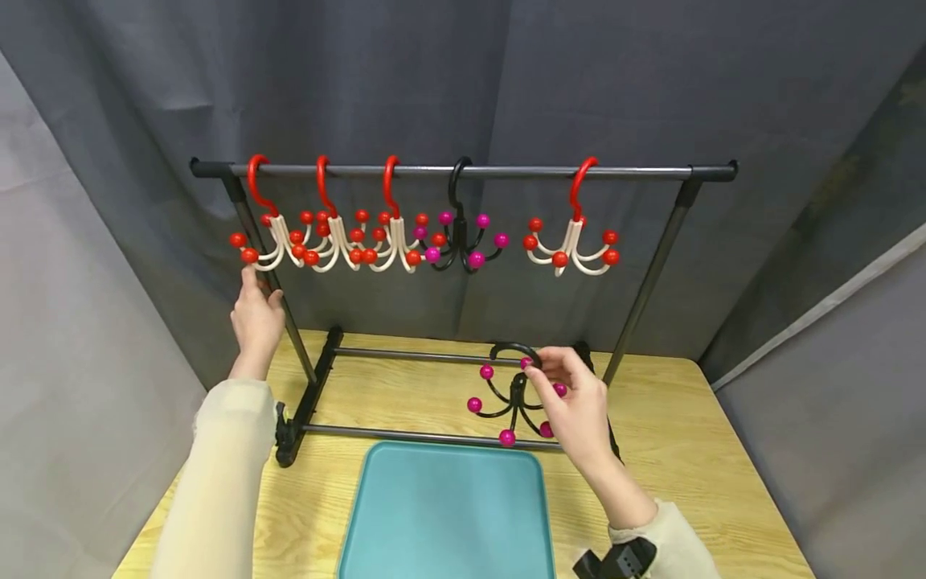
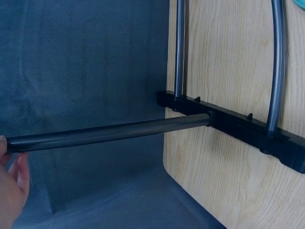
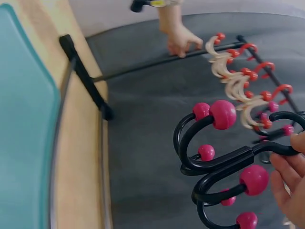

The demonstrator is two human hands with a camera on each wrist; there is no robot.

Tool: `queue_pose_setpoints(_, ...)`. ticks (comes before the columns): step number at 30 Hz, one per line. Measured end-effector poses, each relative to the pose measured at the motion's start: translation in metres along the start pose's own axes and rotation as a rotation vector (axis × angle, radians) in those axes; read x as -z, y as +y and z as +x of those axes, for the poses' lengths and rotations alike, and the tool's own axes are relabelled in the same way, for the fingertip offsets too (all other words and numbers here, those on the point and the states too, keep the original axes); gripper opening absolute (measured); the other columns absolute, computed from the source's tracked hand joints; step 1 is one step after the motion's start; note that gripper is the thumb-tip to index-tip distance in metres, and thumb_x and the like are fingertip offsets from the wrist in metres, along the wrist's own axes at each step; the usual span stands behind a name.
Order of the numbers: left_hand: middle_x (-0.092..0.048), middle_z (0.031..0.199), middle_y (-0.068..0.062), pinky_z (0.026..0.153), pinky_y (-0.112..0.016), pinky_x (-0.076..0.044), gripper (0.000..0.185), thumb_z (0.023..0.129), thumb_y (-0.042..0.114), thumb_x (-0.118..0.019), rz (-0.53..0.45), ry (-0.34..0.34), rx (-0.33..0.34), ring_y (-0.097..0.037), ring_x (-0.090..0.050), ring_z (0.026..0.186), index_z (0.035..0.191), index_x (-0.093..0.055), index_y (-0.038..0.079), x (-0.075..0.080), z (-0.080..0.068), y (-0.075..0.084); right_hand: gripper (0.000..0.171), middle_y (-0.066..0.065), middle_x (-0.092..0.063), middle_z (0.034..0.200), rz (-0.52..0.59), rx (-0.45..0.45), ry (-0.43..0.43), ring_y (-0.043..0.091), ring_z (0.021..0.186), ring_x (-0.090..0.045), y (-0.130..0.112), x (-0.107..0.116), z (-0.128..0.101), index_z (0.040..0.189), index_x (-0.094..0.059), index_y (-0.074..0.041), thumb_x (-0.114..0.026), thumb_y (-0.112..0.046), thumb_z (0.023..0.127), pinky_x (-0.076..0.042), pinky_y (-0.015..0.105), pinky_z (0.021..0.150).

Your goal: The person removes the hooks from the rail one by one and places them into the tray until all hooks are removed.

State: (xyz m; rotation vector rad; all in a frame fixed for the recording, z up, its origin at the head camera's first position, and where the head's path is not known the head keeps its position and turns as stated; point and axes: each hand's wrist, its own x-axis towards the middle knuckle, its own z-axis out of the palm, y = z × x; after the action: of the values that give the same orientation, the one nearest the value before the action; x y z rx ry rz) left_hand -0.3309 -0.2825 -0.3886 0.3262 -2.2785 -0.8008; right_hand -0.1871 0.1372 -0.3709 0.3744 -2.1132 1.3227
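My right hand (image 1: 575, 402) pinches the hook of a black multi-arm hanger (image 1: 518, 392) with pink balls on its arm ends. The hanger is held off the table, below the rack's top bar (image 1: 524, 171). In the right wrist view, thumb and fingers close on the hook's neck while the ball-tipped arms point away from the hand. My left hand (image 1: 258, 322) grips the rack's left post (image 2: 109, 132), below the leftmost hanger. On the bar hang three red-hooked cream hangers (image 1: 335, 241) at left, a black pink-balled hanger (image 1: 460, 233), and another red-hooked cream hanger (image 1: 574, 241) at right.
A turquoise tray (image 1: 448, 452) lies on the wooden table (image 1: 723, 498) in front of the rack. The rack's black feet (image 1: 288, 442) and lower rails (image 1: 434, 437) stand on the table. Grey curtain (image 1: 615, 80) hangs behind, and pale fabric panels flank both sides.
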Motion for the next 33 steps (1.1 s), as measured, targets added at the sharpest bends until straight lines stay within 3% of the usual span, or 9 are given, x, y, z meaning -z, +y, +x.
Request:
queue_pose_setpoints(8,-0.058,0.101,-0.015,0.076,-0.056,-0.037,0.042,0.090,0.015,-0.054,0.004,0.002,-0.013,-0.042,-0.056,0.087,0.128,-0.035,0.016,-0.002,-0.002,-0.003,0.016,-0.005,-0.066,0.081,-0.013,-0.098,-0.116,0.009,0.074,-0.063,0.018,-0.033,-0.028,0.093,-0.062,-0.014,-0.070,-0.013,0.079,-0.045,0.022,0.051)
queue_pose_setpoints(15,-0.058,0.101,-0.016,0.075,-0.057,-0.037,0.041,0.090,0.015,-0.053,0.009,0.006,-0.024,-0.043,-0.056,0.087,0.126,-0.035,0.014,0.001,-0.003,-0.003,0.016,-0.004,-0.065,0.081,0.030,-0.165,-0.194,0.010,0.073,-0.063,0.028,-0.057,-0.046,0.092,-0.062,-0.013,-0.070,-0.015,0.079,-0.052,0.023,0.065)
queue_pose_setpoints(22,-0.057,0.102,-0.016,0.074,-0.057,-0.037,0.039,0.090,0.014,-0.054,0.010,0.003,-0.017,-0.044,-0.056,0.088,0.125,-0.035,0.012,0.004,-0.005,-0.003,0.017,-0.003,-0.063,0.082,0.064,-0.236,-0.266,0.010,0.075,-0.062,0.034,-0.069,-0.060,0.089,-0.060,-0.016,-0.071,-0.017,0.077,-0.052,0.021,0.064)
queue_pose_setpoints(29,-0.057,0.102,-0.015,0.072,-0.057,-0.037,0.040,0.090,0.014,-0.054,0.011,0.011,-0.033,-0.044,-0.056,0.086,0.125,-0.035,0.013,0.003,-0.004,-0.005,0.016,-0.005,-0.060,0.083,0.067,-0.224,-0.345,0.007,0.075,-0.062,0.042,-0.087,-0.074,0.087,-0.059,-0.017,-0.071,-0.021,0.078,-0.051,0.021,0.068)
queue_pose_setpoints(33,-0.057,0.102,-0.015,0.072,-0.057,-0.037,0.039,0.090,0.015,-0.053,0.012,0.007,-0.040,-0.044,-0.056,0.085,0.125,-0.034,0.012,0.002,-0.003,-0.004,0.016,-0.005,-0.061,0.084,0.065,-0.240,-0.406,0.007,0.076,-0.062,0.043,-0.098,-0.082,0.088,-0.058,-0.017,-0.071,-0.019,0.078,-0.052,0.028,0.071)
